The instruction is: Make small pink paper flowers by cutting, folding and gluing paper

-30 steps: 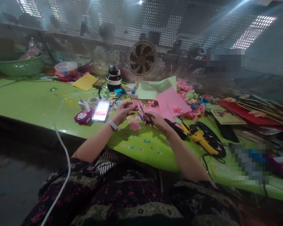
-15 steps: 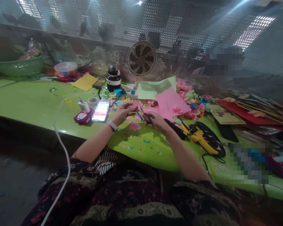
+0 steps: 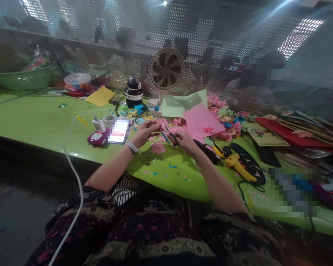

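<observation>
At the lime-green, smooth-topped bench (image 3: 48, 123). Right hand (image 3: 185, 142) has its grip closed round dark-handled scissors with slim metal blades (image 3: 173, 138), which sit above small pink paper scraps (image 3: 158, 148), tips angled toward the left hand (image 3: 144, 133). That hand's grip is narrow, fingertips near the thumb; cannot tell whether paper sits between. My judgement: neat snipping wants paper taut, left fingertips clear of the blade line, short strokes, and paper turned rather than scissors.
</observation>
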Demonstrator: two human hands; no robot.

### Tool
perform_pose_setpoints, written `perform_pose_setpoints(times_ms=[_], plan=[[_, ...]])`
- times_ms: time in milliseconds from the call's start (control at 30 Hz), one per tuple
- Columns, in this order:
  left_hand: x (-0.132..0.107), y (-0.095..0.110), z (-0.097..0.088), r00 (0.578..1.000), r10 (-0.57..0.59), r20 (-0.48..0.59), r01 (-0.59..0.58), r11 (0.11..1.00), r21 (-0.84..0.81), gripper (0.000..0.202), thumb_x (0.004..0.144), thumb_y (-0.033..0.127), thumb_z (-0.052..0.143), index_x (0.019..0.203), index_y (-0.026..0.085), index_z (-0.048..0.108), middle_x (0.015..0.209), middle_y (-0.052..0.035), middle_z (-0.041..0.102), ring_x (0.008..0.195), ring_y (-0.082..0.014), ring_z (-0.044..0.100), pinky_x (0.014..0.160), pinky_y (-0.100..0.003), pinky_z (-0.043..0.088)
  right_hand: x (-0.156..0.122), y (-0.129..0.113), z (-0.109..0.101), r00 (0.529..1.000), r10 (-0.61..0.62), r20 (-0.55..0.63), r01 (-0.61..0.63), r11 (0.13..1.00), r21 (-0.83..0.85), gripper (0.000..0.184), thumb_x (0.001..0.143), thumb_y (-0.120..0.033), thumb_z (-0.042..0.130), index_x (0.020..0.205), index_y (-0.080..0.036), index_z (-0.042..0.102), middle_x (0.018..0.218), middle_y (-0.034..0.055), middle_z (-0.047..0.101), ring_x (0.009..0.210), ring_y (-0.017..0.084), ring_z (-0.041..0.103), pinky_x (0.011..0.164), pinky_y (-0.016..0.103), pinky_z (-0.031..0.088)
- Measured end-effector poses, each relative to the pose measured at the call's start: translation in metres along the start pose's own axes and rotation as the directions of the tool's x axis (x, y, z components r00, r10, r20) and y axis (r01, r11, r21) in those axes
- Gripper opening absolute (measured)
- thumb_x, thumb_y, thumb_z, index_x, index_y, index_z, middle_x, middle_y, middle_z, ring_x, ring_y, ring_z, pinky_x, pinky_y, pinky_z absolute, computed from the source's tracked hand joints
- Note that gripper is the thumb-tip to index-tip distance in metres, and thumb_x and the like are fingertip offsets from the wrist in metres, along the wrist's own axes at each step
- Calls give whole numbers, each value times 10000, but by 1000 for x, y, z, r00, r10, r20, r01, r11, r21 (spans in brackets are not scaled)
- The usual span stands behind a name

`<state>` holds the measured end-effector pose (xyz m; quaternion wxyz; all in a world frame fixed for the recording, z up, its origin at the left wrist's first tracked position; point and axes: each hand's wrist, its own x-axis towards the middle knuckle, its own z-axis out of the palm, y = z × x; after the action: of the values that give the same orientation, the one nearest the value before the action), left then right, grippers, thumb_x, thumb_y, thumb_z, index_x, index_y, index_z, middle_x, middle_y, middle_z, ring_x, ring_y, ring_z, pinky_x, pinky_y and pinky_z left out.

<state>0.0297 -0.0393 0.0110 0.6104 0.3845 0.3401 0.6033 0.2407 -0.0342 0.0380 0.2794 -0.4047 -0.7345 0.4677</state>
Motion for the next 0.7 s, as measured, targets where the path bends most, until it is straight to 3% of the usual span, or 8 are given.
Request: perform_pose_setpoints(times_ms=[700], plan=[[1, 1, 0, 998, 14, -63, -13, 1000, 7, 292, 715, 190, 880, 915, 152, 671, 810, -26, 749, 733, -145, 754, 570, -183, 520, 0, -2, -1, 999, 23, -24, -24, 1000, -17, 658, 620, -836, 738, 711, -213, 548, 570, -4, 602, 516, 132, 536, 508, 267, 346]])
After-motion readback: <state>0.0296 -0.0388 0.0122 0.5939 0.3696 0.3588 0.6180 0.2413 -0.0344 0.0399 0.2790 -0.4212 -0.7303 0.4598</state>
